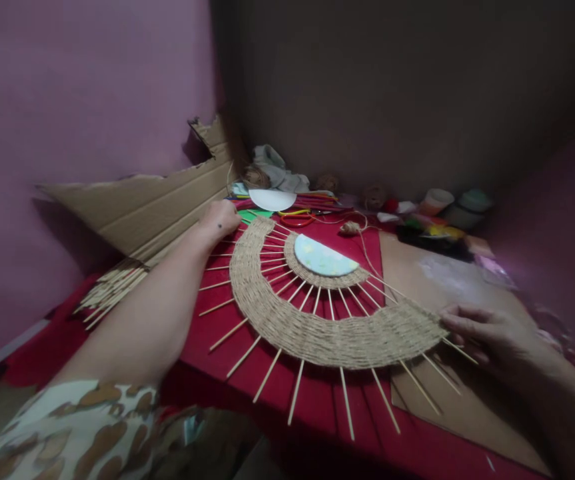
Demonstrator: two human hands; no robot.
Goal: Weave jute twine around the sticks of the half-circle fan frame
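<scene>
1. Fan (327,333): a half-round woven piece of twine over thin wooden spokes, lying flat on the red table (202,340). Curved edge faces 6 o'clock, straight edge toward 12. A pale half-disc (324,259) sits at its hub, ringed by a narrow band of weave; bare spokes show between that band and the wide outer band.
2. Left hand (221,219): at the fan's 10 o'clock corner, resting at the end of the outer band. Fingers curl down, out of sight; whether they pinch the weave or only press on it, I cannot tell. Arm reaches long and nearly straight from 7 o'clock, forearm lying over the left spoke tips.
3. Right hand (487,333): at the fan's 3 o'clock end, back of hand up, fingers partly spread and laid on the spokes just beside the band's edge. No closed grip seen; looks like a flat steadying touch. Forearm comes in from 4 o'clock.
4. Judgement: one hand at each end of the arc pins the piece flat and keeps it from turning.
5. Surroundings: cardboard sheet (467,400) under the fan's right end; torn cardboard (147,207) leaning on the wall at 10 o'clock; bundle of spare sticks (110,290) at 9 o'clock; twine ball (350,229) with a strand leading toward the fan; jars (460,203) and blurred clutter at 1 o'clock.
</scene>
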